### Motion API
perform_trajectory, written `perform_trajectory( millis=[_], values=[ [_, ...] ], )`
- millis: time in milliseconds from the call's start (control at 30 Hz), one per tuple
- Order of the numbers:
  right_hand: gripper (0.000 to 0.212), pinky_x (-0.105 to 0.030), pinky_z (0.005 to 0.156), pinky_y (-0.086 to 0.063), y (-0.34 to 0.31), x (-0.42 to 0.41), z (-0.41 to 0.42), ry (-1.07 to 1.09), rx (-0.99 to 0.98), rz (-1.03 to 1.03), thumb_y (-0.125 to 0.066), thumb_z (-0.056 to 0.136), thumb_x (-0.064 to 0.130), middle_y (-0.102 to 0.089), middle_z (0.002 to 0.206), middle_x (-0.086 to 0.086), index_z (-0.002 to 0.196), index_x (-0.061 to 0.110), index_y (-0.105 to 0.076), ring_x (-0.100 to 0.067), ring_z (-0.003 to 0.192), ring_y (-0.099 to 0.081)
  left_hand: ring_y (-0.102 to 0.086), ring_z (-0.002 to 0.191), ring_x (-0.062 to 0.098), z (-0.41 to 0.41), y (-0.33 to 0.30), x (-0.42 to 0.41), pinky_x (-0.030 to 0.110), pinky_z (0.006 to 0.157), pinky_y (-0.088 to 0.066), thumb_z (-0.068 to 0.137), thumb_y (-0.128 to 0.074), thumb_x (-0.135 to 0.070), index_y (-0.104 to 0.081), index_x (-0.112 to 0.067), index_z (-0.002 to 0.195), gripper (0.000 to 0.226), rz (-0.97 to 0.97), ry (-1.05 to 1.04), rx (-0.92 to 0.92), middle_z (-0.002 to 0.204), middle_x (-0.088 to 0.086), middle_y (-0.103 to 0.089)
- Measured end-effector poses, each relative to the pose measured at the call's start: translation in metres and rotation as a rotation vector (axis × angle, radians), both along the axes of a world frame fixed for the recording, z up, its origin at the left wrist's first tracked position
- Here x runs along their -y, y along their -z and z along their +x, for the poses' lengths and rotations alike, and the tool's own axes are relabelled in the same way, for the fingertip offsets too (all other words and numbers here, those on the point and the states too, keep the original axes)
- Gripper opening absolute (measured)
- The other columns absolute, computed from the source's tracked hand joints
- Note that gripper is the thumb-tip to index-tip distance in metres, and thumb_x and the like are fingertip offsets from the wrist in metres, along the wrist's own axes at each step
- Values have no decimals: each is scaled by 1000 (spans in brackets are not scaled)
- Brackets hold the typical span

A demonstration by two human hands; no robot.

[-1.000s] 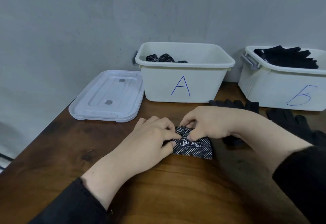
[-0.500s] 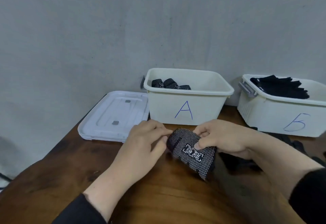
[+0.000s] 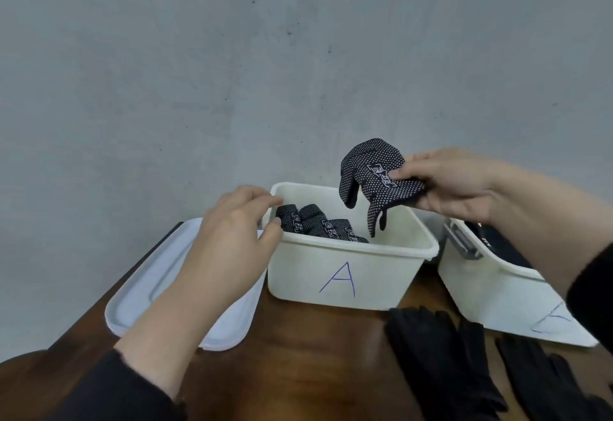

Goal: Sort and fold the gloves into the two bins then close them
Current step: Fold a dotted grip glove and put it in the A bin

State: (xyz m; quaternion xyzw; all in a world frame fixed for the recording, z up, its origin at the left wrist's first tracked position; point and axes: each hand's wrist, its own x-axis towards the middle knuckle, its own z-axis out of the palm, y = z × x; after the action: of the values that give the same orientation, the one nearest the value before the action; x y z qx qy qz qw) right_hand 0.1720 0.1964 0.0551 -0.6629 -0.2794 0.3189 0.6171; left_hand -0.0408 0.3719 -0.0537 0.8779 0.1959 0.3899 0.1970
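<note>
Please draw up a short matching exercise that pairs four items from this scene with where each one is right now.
Items
1. dotted glove
2. folded dotted gloves
3. plain black gloves
4. white lid

Places
a. lying flat on the table, left of bin A
b. inside bin A, along its left side
c. held in the right hand above bin A
d. loose on the table in front of the bins

Pairs: 1-c, 2-b, 3-d, 4-a

Brown wooden table (image 3: 298, 371), grey wall (image 3: 232, 72)
</note>
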Motion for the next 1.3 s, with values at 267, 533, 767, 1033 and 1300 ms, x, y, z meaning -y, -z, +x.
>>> perform_trajectory(
  millis=[267,533,767,1033,1300],
  values=[
    [15,-34,73,-62,41,-104,20,69,14,-185,-57,94,-10,-68,89,-16,85,3,-60,-24,81,-67,-37,136,11,9,-5,-15,28,110,-32,101,-43,-34,-47,-24,146,46,-15,-18,-353,151,-13,-40],
    [49,-35,82,-57,93,-152,18,140,988,-775,-78,86,39,-75,98,-17,112,-1,-71,-29,85,-69,-40,131,14,4,-8,-20,33,108,-34,101,-41,-37,-54,-21,133,38,-5,-20,-471,144,-12,-45],
    [33,-29,101,-37,94,-144,16,-95,1399,-446,-71,92,22,-56,128,-4,124,18,-67,-26,118,-55,-42,129,17,3,-6,-22,36,106,-37,101,-41,-38,-53,-20,134,39,-3,-4,-513,143,-8,-46],
    [36,-26,105,-34,84,-131,3,-247,1312,-601,-42,108,28,-56,145,0,140,18,-57,-22,133,-50,-44,128,20,2,-5,-22,41,105,-39,100,-42,-35,-52,-21,135,39,43,-35,-540,142,-5,-48],
    [27,-24,93,-44,68,-34,-29,196,1173,-95,-48,106,30,-71,114,14,113,23,-73,-3,106,-60,-50,120,24,11,-5,0,40,100,-41,98,-49,-32,-62,-23,129,35,99,-58,-157,131,-4,-58]
  ],
)
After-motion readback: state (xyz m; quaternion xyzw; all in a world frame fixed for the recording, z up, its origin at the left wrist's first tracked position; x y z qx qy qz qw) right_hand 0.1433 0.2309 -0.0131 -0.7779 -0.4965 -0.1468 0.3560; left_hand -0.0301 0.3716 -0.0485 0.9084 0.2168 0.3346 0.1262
